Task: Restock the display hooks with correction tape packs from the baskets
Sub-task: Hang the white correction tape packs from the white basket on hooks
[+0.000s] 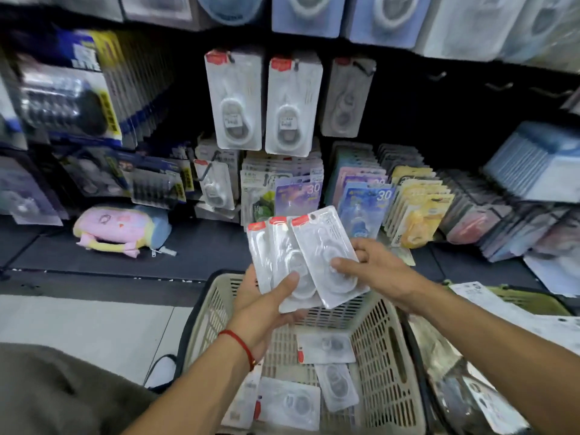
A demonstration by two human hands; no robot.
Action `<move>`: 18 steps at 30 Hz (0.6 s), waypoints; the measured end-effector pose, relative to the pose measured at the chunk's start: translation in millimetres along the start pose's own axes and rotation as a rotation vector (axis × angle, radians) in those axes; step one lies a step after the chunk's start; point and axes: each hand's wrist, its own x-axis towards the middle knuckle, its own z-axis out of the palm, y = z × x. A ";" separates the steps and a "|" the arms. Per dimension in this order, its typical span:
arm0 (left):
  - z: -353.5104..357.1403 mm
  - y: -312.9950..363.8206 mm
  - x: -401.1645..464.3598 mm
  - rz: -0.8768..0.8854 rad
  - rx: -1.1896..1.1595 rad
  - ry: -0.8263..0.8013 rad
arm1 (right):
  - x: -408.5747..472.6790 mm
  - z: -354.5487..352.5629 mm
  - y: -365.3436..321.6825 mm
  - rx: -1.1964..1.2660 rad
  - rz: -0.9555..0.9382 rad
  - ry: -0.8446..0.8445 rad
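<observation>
- Shop shelving fills the background, its dark back panel [408,114] hung with rows of carded stationery; bare display hooks [499,86] jut out at upper right.
- Two white correction tape packs [293,105] hang upright side by side on hooks at centre, red tabs on top, long axes vertical; a third hangs further back to their right.
- Below, a beige basket [379,340] sits on the floor with several loose packs [326,348] lying flat at mixed angles.
- The left hand [266,306] grips a fanned bunch of three held packs [295,262] above the basket, thumb across the fronts.
- Their red ends point up toward the shelf, long axes tilted slightly left.
- The right hand [373,268] pinches the rightmost pack at its lower edge.
- A pink pouch [119,229] lies on the low ledge.
</observation>
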 end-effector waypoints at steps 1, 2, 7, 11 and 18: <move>7.1 15.1 5.4 0.040 0.019 -0.010 | -0.4 -6.8 -12.2 0.030 -0.054 0.069; 13.8 31.1 11.0 0.081 0.038 -0.014 | 0.6 -14.1 -23.6 0.058 -0.115 0.149; 41.0 108.7 43.2 0.303 0.212 0.007 | 20.3 -45.4 -64.4 0.143 -0.360 0.460; 46.8 145.7 60.3 0.485 0.445 -0.008 | 37.7 -49.3 -80.2 0.175 -0.423 0.593; 37.0 146.6 76.6 0.528 0.400 0.037 | 60.4 -46.6 -105.7 0.306 -0.488 0.655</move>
